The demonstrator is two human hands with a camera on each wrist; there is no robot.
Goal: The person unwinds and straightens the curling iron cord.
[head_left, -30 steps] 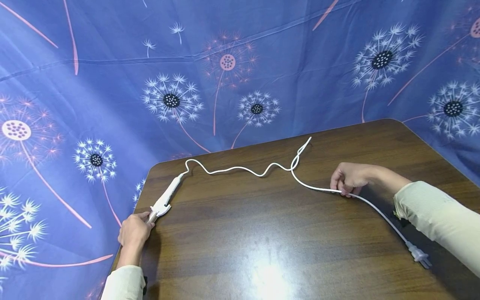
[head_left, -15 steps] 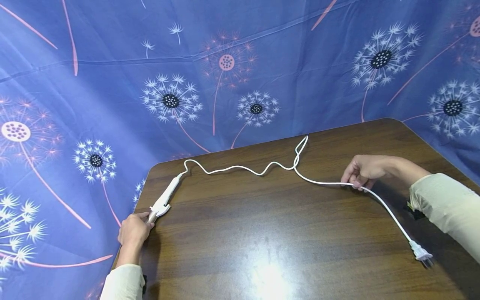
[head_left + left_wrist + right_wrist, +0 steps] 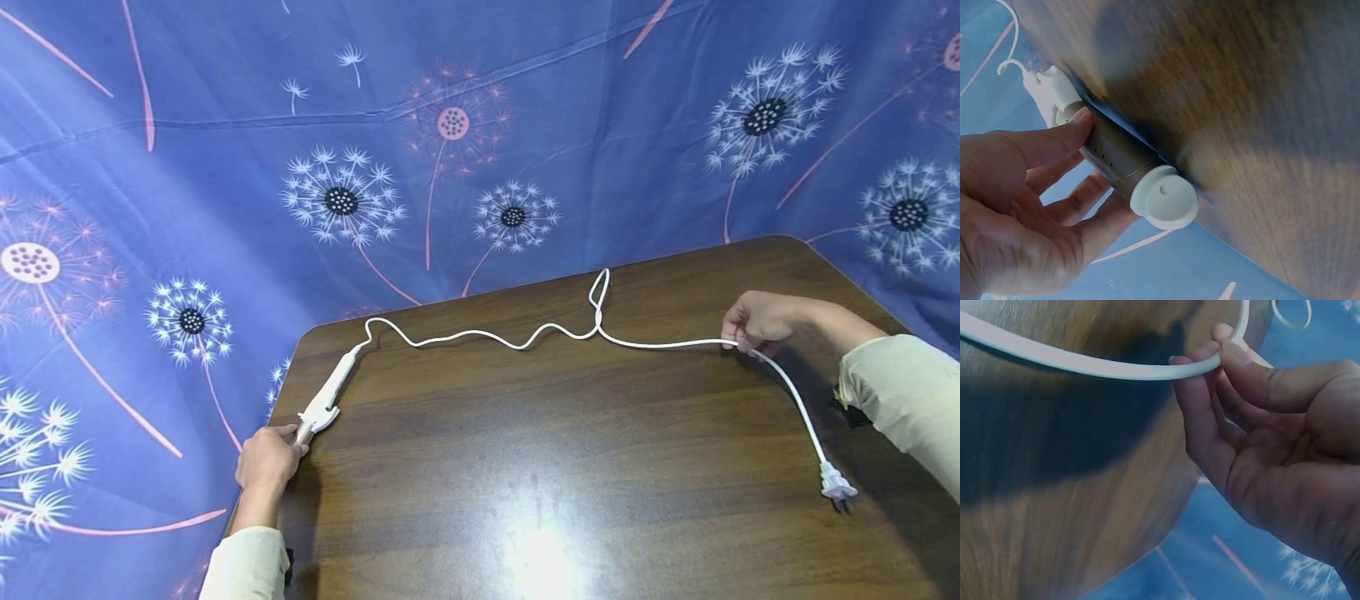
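Observation:
At the table's left edge lies a curling iron [image 3: 327, 396] with a white handle pointing away from me. My left hand [image 3: 266, 462] grips its brownish barrel [image 3: 1119, 147], thumb on top and fingers on the other side, just behind the white end cap [image 3: 1166, 197]. From the handle a white power cord [image 3: 660, 345] runs wavily to the right and twists into a narrow loop [image 3: 600, 287] near the back edge. Between thumb and fingertips, my right hand [image 3: 765, 321] pinches the cord at the right. Beyond that pinch the cord curves toward me to a two-prong plug [image 3: 836, 483].
The brown wooden table [image 3: 525, 442] has rounded far corners and a bright glare spot near the front. Behind it and along its sides hangs a blue dandelion-patterned cloth [image 3: 600, 150].
My right hand has moved right and toward the back, drawing the cord with it. The cord's loop has opened slightly and shifted left, while the left hand has stayed on the curling iron.

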